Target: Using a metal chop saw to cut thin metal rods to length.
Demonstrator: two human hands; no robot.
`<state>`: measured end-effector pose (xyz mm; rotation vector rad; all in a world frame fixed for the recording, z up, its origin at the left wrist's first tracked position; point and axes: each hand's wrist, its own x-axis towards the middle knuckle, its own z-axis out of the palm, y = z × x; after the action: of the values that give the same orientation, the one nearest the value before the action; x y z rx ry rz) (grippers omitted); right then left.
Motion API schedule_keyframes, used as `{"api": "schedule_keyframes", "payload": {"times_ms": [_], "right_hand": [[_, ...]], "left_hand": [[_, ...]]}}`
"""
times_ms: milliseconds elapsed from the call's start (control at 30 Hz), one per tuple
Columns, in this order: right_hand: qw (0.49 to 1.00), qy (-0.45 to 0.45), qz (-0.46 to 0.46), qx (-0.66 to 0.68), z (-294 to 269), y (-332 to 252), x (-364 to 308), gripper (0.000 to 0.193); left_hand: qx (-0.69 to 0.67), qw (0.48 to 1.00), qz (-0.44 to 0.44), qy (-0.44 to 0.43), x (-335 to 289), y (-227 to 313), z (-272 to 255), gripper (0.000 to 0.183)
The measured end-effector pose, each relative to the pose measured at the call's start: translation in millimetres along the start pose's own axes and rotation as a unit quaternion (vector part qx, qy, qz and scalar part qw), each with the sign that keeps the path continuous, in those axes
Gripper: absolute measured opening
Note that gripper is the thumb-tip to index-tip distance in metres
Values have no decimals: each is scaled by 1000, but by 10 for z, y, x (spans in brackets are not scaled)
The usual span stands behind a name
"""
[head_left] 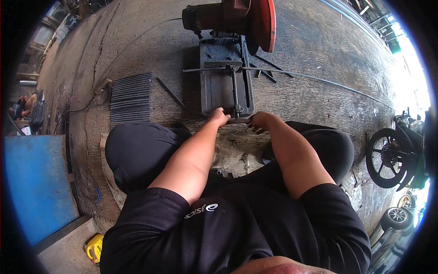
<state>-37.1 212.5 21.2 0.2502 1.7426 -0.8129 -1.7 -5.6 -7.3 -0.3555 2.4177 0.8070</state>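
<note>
Dark bars [131,98] lie left of the left grip [219,117]. That grip curls by the left end of the handle [238,121]; the right grip [261,120] curls by its right end. I can't tell if either pinches. Best turn it evenly, keeping the long rod [319,80], ahead of both, flat.

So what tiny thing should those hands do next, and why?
Probably give the vise handle a small tightening turn. The left hand and right hand are both at it, and the long thin metal rod lies across the cut-off saw base. I can't tell how firmly the rod is held, so snugging it seems sensible.
</note>
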Motion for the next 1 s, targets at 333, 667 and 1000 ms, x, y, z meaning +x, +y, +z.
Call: {"api": "schedule_keyframes", "payload": {"times_ms": [333,667,1000], "right_hand": [[967,-36,68,-244,-106,-77,-106,26],[978,27,66,-195,-78,-46,183,31],[975,37,73,-207,-68,-71,105,27]], "left_hand": [[-144,989,-30,0,24,43,-50,57],[-33,988,31,-148,17,77,-38,86],[25,993,-114,-20,33,-2,-27,45]]}}
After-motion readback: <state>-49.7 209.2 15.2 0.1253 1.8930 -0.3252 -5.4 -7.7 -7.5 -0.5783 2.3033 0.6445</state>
